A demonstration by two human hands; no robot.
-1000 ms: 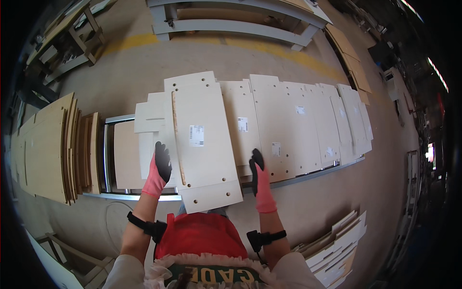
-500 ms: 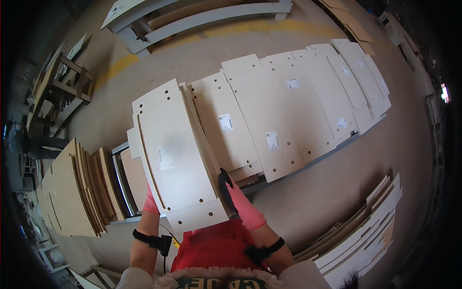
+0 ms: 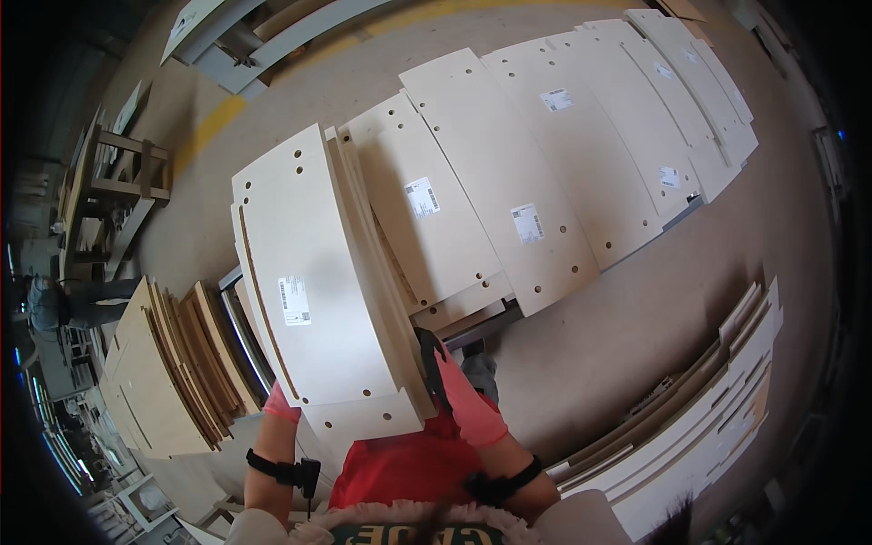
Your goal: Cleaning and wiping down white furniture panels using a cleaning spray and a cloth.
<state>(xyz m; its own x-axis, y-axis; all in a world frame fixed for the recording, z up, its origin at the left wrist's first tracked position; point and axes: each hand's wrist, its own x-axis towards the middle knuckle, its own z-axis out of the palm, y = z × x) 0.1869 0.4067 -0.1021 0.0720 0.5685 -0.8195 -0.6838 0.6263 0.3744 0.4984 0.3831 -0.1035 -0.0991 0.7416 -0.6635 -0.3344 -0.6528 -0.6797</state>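
Note:
In front of me is a stack of long white boards (image 3: 318,236), with drilled holes, a long groove along its left side and a paper label on top. My left hand (image 3: 281,405), in a pink glove, holds the stack at its near left edge; the fingers are hidden by the boards. My right hand (image 3: 463,400), in a pink glove with black fingers, presses along the near right edge. Boards of different lengths make up the stack, and a lower one sticks out toward me. Right beside it, more labelled white boards (image 3: 536,191) lie overlapping in a long row.
Brown boards (image 3: 163,372) lean in a pile at the left. Additional white boards (image 3: 690,445) are stacked at the lower right. A wooden frame table (image 3: 118,186) stands far left, and a white bench (image 3: 272,45) beyond the yellow floor line. A person (image 3: 54,304) stands at the far left.
The held stack has shifted slightly left and nearer relative to the row of boards, with both hands still on it. The whole view has also turned a little.

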